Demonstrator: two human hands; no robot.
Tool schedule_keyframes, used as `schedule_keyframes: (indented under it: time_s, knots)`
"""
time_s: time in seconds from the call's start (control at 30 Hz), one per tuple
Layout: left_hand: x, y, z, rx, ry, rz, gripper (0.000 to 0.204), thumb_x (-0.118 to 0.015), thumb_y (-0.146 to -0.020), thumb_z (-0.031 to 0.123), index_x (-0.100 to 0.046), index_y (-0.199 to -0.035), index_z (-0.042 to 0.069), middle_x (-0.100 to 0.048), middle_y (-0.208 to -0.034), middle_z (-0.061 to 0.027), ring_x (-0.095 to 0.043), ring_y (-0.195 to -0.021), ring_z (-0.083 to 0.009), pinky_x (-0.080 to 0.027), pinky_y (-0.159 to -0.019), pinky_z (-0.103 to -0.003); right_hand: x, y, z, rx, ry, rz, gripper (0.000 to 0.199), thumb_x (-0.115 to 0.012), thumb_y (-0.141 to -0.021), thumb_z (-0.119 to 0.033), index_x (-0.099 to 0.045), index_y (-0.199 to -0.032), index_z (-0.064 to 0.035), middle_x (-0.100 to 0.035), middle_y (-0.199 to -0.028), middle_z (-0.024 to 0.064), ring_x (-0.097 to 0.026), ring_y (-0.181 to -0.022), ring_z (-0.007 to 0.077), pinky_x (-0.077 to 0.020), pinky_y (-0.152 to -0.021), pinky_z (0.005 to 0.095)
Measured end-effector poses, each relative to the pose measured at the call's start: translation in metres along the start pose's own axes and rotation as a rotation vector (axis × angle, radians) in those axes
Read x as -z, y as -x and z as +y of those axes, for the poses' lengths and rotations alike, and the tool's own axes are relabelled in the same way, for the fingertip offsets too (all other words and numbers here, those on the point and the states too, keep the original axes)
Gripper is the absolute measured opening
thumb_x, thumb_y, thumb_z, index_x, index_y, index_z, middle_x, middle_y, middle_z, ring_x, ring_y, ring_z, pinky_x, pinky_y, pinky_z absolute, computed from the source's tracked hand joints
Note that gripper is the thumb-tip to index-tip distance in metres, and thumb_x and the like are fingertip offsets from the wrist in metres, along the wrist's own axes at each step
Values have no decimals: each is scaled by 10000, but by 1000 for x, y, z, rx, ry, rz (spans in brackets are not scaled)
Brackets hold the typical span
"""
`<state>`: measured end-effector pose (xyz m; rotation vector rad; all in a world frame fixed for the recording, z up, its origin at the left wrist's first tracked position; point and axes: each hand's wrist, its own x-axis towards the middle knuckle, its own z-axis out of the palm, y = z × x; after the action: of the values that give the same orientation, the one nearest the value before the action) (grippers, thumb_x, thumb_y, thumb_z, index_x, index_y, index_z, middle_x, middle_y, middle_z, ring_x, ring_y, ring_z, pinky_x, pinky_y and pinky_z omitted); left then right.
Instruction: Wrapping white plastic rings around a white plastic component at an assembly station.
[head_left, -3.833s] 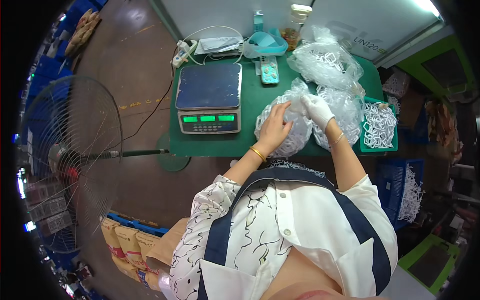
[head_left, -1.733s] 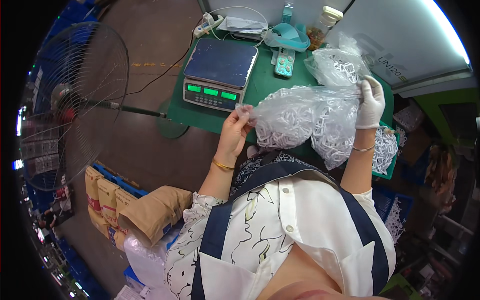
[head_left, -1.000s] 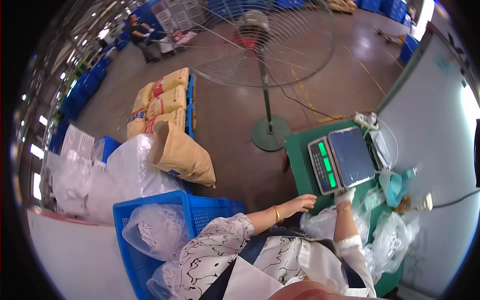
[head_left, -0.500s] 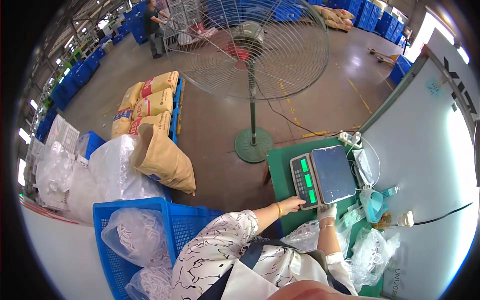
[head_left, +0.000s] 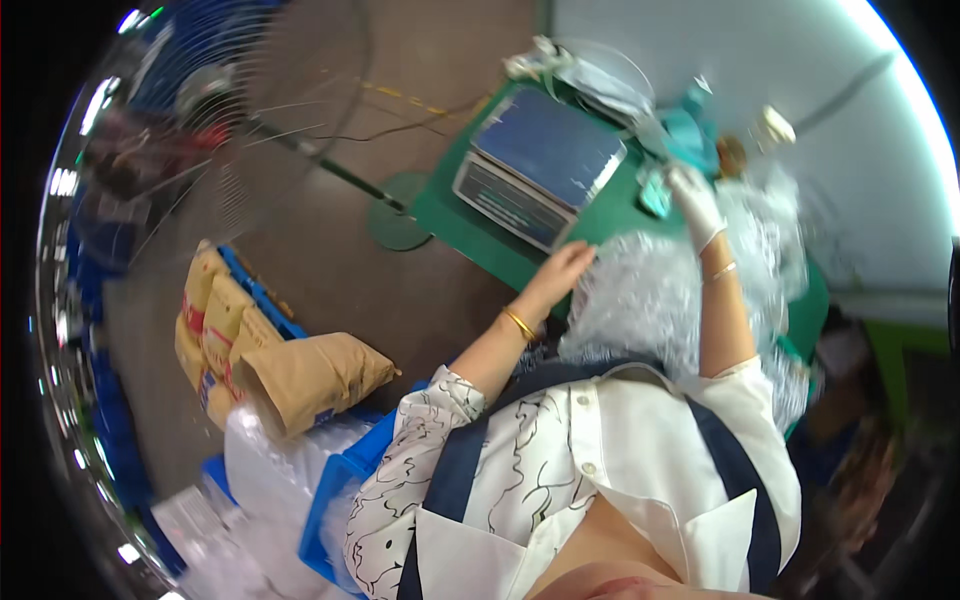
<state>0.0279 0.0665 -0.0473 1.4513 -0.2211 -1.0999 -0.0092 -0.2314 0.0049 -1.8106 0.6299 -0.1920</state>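
The left hand (head_left: 562, 272), bare, rests on the left edge of the clear plastic bag (head_left: 650, 300) of white parts; its fingers lie extended against the film. The right hand (head_left: 695, 205), in a white glove, touches the far top of the same bag; whether its fingers pinch the film cannot be told through the blur. The bag lies on the green surface (head_left: 450, 215), just right of the weighing scale (head_left: 540, 165). A pedestal fan (head_left: 215, 110) stands far left
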Motion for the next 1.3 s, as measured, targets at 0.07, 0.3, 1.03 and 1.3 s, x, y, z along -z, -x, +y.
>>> schedule_keyframes:
  time_s: [0.07, 0.3, 1.03, 1.3]
  knots:
    - [-14, -4, 16, -200, -140, -63, 692, -587, -972, 464, -427, -1441, -19, -547, -1359, -134, -530, -1218, -198, -438, -1003, -337, 42, 54, -38, 305, 204, 314, 432, -625, -960, -304, -578, -1275, -13, -619, -1188, 100, -586, -1091, 195, -456, -961, 335]
    - [-64, -3, 8, -375, -795, -179, 813, -677, -876, 509, -446, -1409, -60, -473, -1388, -264, -569, -1187, -314, -467, -990, -364, 69, 168, 22, -210, 164, 479, 883, -672, -896, -498, -258, -1516, -27, -541, -1327, 197, -584, -1136, 258, -513, -836, 331]
    - [-18, 0, -5, -96, -180, -209, 514, -779, -827, 118, -513, -1255, 10, -541, -1098, -65, -581, -925, -158, -501, -781, -276, -11, 240, 65, -491, 385, 461, 301, -610, -904, -240, -619, -1146, -61, -664, -1003, 201, -660, -902, 312, -501, -795, 376]
    - [-30, 55, -77, 157, 243, 13, 470, -763, -854, 126, -564, -1270, 31, -624, -1126, -84, -600, -1062, -201, -493, -917, -354, -39, 210, -7, 139, 737, 442, 886, -767, -772, -306, -305, -1493, -77, -418, -1436, 237, -378, -1372, 386, -354, -1108, 447]
